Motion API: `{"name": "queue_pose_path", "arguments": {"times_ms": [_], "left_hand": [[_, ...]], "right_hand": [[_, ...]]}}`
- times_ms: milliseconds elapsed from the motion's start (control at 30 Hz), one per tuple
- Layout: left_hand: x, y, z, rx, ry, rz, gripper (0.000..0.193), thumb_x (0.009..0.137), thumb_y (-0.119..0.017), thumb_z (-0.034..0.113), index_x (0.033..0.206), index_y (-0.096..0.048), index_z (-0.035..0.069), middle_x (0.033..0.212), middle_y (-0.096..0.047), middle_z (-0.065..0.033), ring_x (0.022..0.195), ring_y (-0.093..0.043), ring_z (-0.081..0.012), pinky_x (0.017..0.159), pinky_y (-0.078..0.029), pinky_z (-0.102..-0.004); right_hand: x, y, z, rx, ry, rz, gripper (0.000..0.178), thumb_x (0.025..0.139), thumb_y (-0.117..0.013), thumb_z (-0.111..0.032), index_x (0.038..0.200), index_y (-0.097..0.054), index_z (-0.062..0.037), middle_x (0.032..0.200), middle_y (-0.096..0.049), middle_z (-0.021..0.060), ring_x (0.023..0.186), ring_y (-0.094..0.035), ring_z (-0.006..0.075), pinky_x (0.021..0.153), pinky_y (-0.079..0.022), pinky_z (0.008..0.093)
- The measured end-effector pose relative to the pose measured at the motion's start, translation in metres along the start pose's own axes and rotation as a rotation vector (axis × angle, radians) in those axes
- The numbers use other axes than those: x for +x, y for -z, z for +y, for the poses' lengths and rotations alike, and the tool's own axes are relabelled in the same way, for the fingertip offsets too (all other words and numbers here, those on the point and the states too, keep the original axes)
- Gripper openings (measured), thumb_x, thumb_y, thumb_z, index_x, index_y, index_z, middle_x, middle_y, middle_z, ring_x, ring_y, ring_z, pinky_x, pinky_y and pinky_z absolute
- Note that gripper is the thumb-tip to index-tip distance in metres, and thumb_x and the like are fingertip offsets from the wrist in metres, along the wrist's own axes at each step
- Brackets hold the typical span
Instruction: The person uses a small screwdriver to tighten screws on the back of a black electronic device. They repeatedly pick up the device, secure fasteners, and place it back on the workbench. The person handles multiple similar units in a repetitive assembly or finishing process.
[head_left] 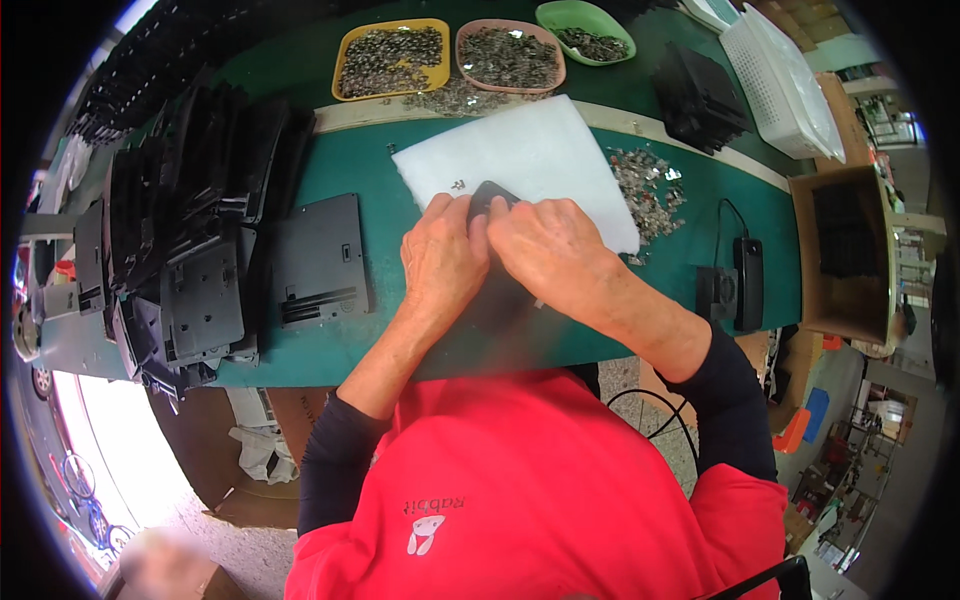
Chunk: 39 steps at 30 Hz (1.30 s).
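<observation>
Both hands grip a dark plastic panel [497,305] held tilted between me and the white foam sheet [520,135]. My left hand [440,252] has its fingers curled on the panel's left side. My right hand [552,245] is closed on its upper right part, the thumbs close together near the top edge. Whatever small part may be under the fingertips is hidden. A few tiny metal clips [458,185] rest on the foam, just beyond my left hand. A heap of similar metal pieces [648,195] is spread to the right of the foam.
A flat black panel [318,262] and tall stacks of black plastic parts [195,210] fill the left. Yellow [347,85], pink [470,28] and green [552,12] trays of metal pieces stand at the back. At right are black parts [700,95], a white basket [765,80], a black corded device [747,283] and a cardboard box [808,250].
</observation>
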<state>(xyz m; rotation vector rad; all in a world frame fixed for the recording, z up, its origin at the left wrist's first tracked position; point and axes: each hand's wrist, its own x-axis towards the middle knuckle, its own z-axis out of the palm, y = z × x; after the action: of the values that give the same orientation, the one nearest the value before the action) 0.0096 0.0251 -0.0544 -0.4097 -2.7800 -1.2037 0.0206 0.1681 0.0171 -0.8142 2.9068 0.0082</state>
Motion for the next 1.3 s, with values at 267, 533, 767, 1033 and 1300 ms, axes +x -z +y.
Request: {"name": "queue_pose_path", "arguments": {"times_ms": [267, 533, 767, 1033, 1300], "left_hand": [[0.016, -0.013, -0.054, -0.359, -0.014, -0.111, 0.037, 0.085, -0.066, 0.023, 0.112, -0.067, -0.001, 0.106, -0.071, -0.0152, 0.094, -0.068, -0.0246, 0.083, -0.052, -0.0351], [0.05, 0.013, -0.081, -0.476, -0.071, -0.355, 0.03, 0.1, -0.059, 0.022, 0.116, -0.056, -0.003, 0.084, -0.059, -0.003, 0.077, -0.052, -0.0103, 0.068, -0.041, -0.023], [0.058, 0.053, 0.003, -0.077, -0.315, -0.001, 0.025, 0.099, -0.055, 0.011, 0.12, -0.052, -0.001, 0.102, -0.062, -0.0121, 0.085, -0.063, -0.0201, 0.074, -0.054, -0.031], [-0.033, -0.01, 0.035, 0.495, -0.704, -0.023, 0.018, 0.085, -0.067, 0.011, 0.103, -0.071, 0.007, 0.109, -0.067, -0.0125, 0.097, -0.063, -0.031, 0.083, -0.049, -0.0418], [-0.042, -0.012, 0.02, 0.206, -0.536, 0.004, 0.025, 0.076, -0.074, 0.006, 0.1, -0.066, 0.006, 0.109, -0.066, -0.0098, 0.1, -0.062, -0.0304, 0.085, -0.049, -0.0407]], "right_hand": [[0.004, -0.008, 0.007, 0.54, -0.142, 0.101, 0.015, 0.08, -0.063, -0.024, 0.085, -0.074, -0.0154, 0.087, -0.073, 0.0064, 0.083, -0.071, 0.0273, 0.072, -0.056, 0.0418], [-0.047, -0.006, 0.034, 0.558, -0.346, 0.317, 0.016, 0.073, -0.062, -0.015, 0.076, -0.071, -0.0019, 0.074, -0.07, 0.0189, 0.072, -0.07, 0.0338, 0.065, -0.056, 0.0441], [-0.064, -0.04, 0.061, 0.857, -0.454, 0.598, 0.02, 0.089, -0.053, -0.014, 0.082, -0.066, -0.0001, 0.076, -0.066, 0.0236, 0.075, -0.066, 0.0424, 0.069, -0.053, 0.0511], [-0.058, -0.073, 0.066, 0.602, -0.216, 0.653, 0.013, 0.078, -0.058, -0.01, 0.072, -0.063, 0.0014, 0.075, -0.065, 0.0212, 0.069, -0.066, 0.035, 0.061, -0.053, 0.0442], [-0.096, -0.057, 0.039, 0.953, -0.433, 0.364, 0.016, 0.094, -0.053, -0.013, 0.095, -0.063, -0.0012, 0.076, -0.064, 0.0202, 0.071, -0.065, 0.0364, 0.063, -0.049, 0.0435]]}}
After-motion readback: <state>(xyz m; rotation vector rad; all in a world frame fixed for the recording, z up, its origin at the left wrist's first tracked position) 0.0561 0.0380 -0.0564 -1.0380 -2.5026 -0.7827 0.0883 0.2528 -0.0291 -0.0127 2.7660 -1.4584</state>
